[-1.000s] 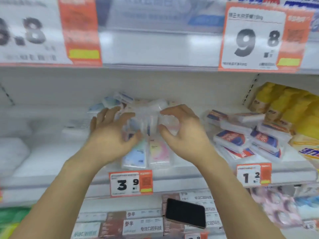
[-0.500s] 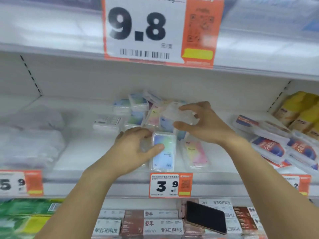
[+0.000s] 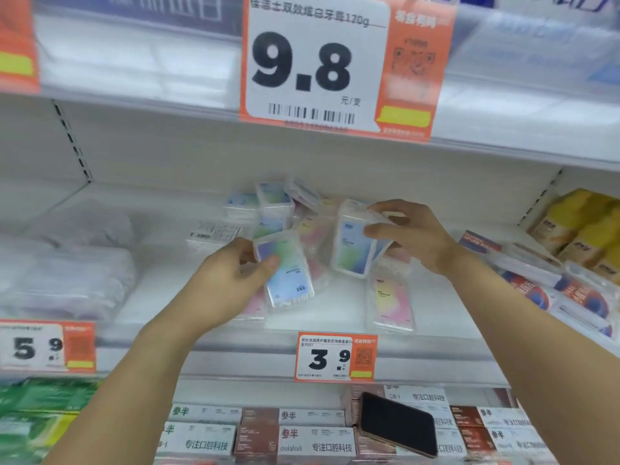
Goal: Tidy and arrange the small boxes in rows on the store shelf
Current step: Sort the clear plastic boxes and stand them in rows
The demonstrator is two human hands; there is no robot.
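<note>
Left hand (image 3: pixel 223 280) pinches a blue-green clear box (image 3: pixel 285 273); right hand (image 3: pixel 411 238) grips another box (image 3: pixel 352 246) upright above the shelf (image 3: pixel 167 297). One pink box (image 3: pixel 391 303) lies squared at the front; the rear pile (image 3: pixel 278 206) remains jumbled, so most arranging is judged outstanding.

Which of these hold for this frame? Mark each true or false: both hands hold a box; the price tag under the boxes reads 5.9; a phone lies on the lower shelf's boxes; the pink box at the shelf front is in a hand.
1. Left hand and right hand each hold a clear plastic box: true, a blue-green box left, a blue-white box right.
2. False: the orange price tag reads 3.9.
3. True: the black phone.
4. False: the pink box lies on the white shelf, untouched.
</note>
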